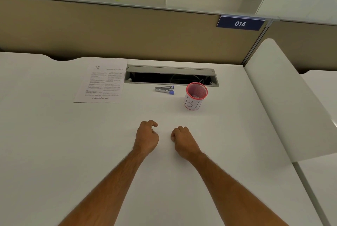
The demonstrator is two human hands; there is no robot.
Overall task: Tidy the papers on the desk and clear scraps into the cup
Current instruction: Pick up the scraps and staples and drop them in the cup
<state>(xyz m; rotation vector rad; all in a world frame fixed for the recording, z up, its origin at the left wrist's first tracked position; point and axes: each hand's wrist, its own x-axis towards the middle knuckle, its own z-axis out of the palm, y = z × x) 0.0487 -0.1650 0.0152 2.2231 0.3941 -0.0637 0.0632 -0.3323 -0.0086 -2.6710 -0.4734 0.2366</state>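
Both the left hand (147, 137) and right hand (182, 139) are loosely curled, nothing visibly held; the mesh cup (196, 96) could be tipped by a careless reach.

Desk (54, 134) — smooth matt white laminate. Cup (196, 96) — red wire mesh, paper label. Sheet (102, 81) — matt printed paper. Clip (165, 89) — bright metal, blue plastic tips.

Left hand (147, 137), right hand (182, 140) seemingly fisted
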